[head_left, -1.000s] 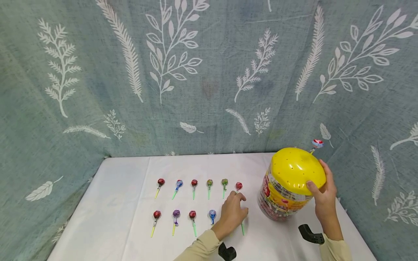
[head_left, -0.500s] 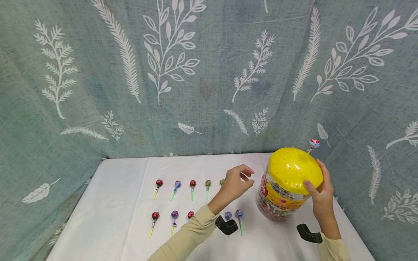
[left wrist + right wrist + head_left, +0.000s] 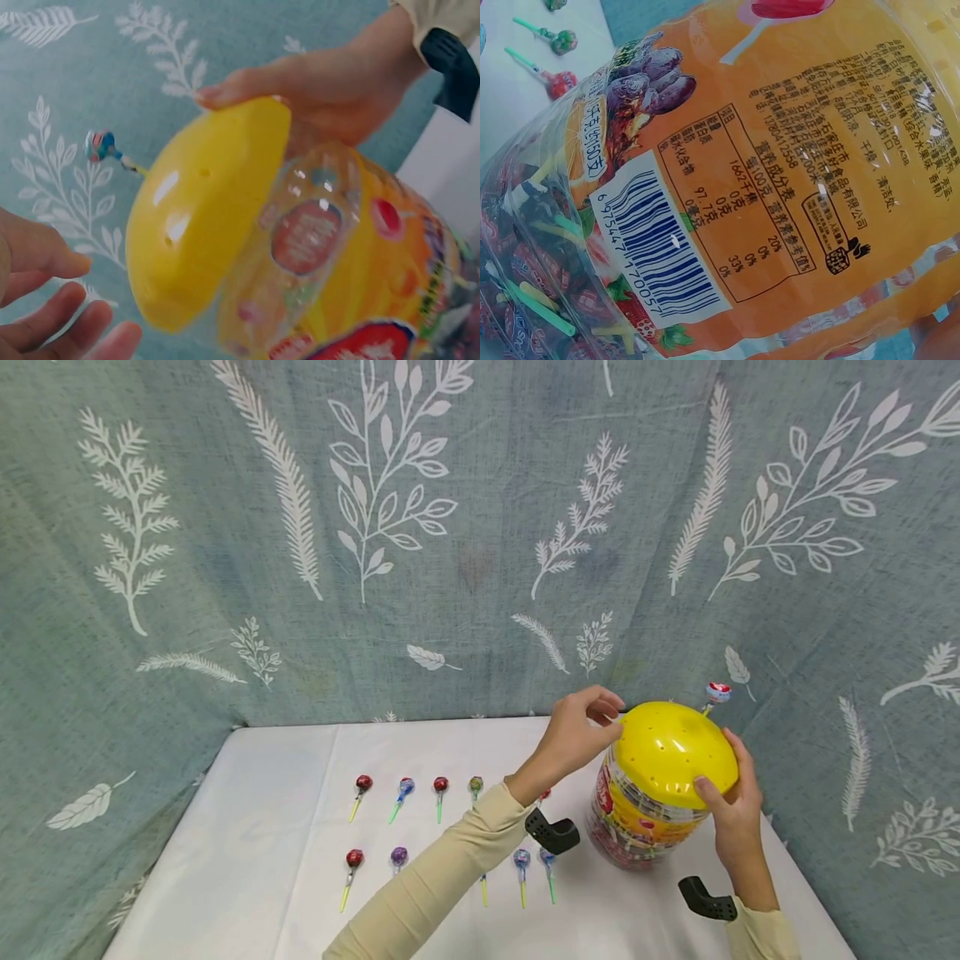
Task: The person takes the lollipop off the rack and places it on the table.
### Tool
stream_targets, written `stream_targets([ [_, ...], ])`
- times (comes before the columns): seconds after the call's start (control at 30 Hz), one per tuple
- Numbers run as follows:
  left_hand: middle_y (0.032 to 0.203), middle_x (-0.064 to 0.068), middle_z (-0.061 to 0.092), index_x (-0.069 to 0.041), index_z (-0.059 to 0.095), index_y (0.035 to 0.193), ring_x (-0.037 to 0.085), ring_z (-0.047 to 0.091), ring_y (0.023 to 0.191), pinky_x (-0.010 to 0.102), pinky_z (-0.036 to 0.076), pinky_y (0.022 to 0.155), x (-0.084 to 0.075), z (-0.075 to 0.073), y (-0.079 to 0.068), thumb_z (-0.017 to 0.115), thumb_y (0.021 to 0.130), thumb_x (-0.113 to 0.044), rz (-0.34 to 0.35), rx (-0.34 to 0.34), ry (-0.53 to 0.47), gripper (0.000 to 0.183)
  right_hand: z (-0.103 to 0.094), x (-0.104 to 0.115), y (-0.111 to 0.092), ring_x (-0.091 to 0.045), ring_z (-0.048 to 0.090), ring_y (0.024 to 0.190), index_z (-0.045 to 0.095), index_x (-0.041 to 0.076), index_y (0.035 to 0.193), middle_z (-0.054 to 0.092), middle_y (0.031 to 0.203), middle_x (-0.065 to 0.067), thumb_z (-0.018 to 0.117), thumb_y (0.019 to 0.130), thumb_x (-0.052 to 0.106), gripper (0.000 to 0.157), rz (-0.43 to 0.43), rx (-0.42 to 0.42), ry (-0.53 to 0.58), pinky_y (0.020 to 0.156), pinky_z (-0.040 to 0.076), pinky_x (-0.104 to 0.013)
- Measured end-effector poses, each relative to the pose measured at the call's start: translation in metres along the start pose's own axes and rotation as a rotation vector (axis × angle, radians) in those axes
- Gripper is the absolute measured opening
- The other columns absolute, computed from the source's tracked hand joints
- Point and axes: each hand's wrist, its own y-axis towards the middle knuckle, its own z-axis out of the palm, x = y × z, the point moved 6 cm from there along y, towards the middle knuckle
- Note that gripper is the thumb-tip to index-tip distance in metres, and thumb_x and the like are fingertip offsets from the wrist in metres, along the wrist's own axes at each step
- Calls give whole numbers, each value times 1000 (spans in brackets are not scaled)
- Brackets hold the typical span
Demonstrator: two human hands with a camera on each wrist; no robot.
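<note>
In the head view, a clear candy jar [image 3: 637,827] with a domed yellow lid [image 3: 667,752] stands at the table's right. My right hand [image 3: 738,818] grips the lid's right edge, thumb on the dome; the other fingers are largely hidden. A lollipop [image 3: 717,692] sticks out of the lid's far side by its stick. My left hand [image 3: 581,731] is at the lid's left edge, fingers loosely bent. In the left wrist view, its fingers [image 3: 45,322] hold nothing and stay apart from the lid [image 3: 202,217]. Wrapped candies [image 3: 536,270] show inside the jar in the right wrist view.
Two rows of lollipops lie on the white table [image 3: 277,827], among them a red one [image 3: 363,783] in the far row and a purple one [image 3: 398,857] in the near row. My left sleeve [image 3: 442,877] covers some. A leaf-patterned curtain [image 3: 450,543] hangs behind.
My left hand has moved up and to the right, from over the lollipop rows to the lid's left edge. My right hand keeps its grip on the lid.
</note>
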Motion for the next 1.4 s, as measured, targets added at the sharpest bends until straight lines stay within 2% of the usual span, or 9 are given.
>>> stream_targets([
  [0.13, 98, 10, 66, -12, 63, 104, 7, 58, 81, 18, 50, 69, -13, 13, 14, 65, 85, -8, 43, 5, -21, 19, 0, 1, 0, -16, 48, 107, 26, 22, 149, 42, 131, -1, 53, 89, -1, 69, 3, -12, -7, 87, 43, -11],
  [0.33, 99, 1, 65, -12, 62, 107, 9, 61, 86, 12, 48, 71, -30, 32, 36, 68, 84, -8, 156, -13, 34, 23, 0, 1, 0, -16, 47, 107, 27, 19, 149, 42, 131, -1, 53, 89, -3, 69, 10, -26, 28, 86, 43, -11],
  [0.53, 111, 2, 61, -9, 60, 115, 7, 60, 94, 8, 47, 74, -43, 48, 50, 66, 87, -6, 267, 15, 47, 29, 0, -1, 0, -16, 46, 108, 27, 19, 149, 40, 132, -2, 53, 88, -5, 70, 5, -19, 63, 87, 44, -12],
  [0.73, 118, 4, 59, -9, 59, 119, 5, 59, 98, 7, 45, 76, -49, 68, 60, 63, 89, -7, 294, 99, 89, 31, -3, -1, 1, -16, 45, 109, 26, 17, 149, 40, 132, -1, 54, 88, -4, 70, 0, -14, 25, 87, 43, -12],
  [0.9, 109, 1, 65, -9, 60, 114, 0, 58, 89, 7, 44, 77, -47, 80, 65, 62, 90, -6, 289, 147, 77, 25, -2, 1, 4, -16, 45, 109, 27, 15, 149, 40, 132, 0, 55, 88, -5, 70, 6, -10, 22, 86, 43, -12],
  [1.0, 102, 0, 67, -10, 60, 113, -4, 57, 84, 8, 45, 75, -45, 80, 65, 62, 90, -5, 279, 138, 40, 23, -1, 1, 4, -16, 45, 109, 26, 17, 149, 39, 133, 1, 55, 88, -4, 70, 17, 2, -3, 86, 44, -12],
  [1.13, 98, 2, 68, -9, 58, 113, -3, 58, 82, 9, 46, 74, -51, 75, 67, 62, 91, -6, 315, 73, 4, 23, -3, -1, 5, -15, 45, 108, 26, 20, 149, 39, 132, 2, 55, 90, -2, 70, 36, 2, -39, 85, 43, -11],
  [1.27, 99, 6, 67, -7, 56, 115, 0, 59, 82, 11, 48, 72, -61, 62, 69, 63, 90, -5, 348, -10, -51, 26, -4, -1, 5, -15, 46, 107, 26, 20, 149, 39, 132, 1, 54, 90, -1, 68, 46, -5, -30, 85, 44, -11],
  [1.4, 99, 8, 66, -6, 56, 116, 5, 61, 80, 13, 49, 71, -63, 43, 67, 64, 88, -3, 346, -79, -97, 29, -4, 0, 5, -15, 47, 107, 26, 19, 149, 40, 131, 0, 54, 91, -1, 68, 34, 4, -23, 86, 44, -11],
])
